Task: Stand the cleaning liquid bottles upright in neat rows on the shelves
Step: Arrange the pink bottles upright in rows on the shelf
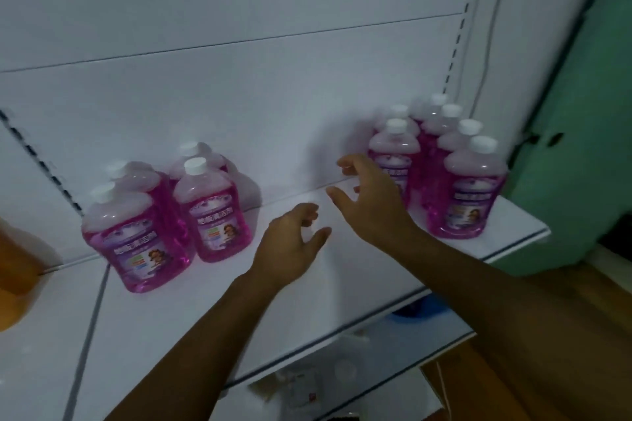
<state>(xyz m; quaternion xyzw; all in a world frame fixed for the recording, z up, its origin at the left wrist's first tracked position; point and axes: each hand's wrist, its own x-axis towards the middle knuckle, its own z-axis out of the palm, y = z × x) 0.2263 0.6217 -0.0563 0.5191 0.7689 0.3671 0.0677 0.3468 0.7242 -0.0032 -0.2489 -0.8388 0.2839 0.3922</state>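
Pink cleaning liquid bottles with white caps stand upright on a white shelf (307,311). A left group (143,236) of several bottles stands near the back wall. A right group (472,188) of several bottles stands in two rows at the shelf's right end. My left hand (290,243) hovers over the bare middle of the shelf, fingers loosely curled, holding nothing. My right hand (372,202) reaches toward the nearest left-row bottle (393,154) of the right group with fingers spread; contact with it cannot be told.
An orange bottle (17,277) stands at the far left edge on the adjoining shelf. A slotted upright (458,34) runs up the back panel. Below the shelf lie a blue object (420,308) and white packaging. A green wall (574,147) is at right.
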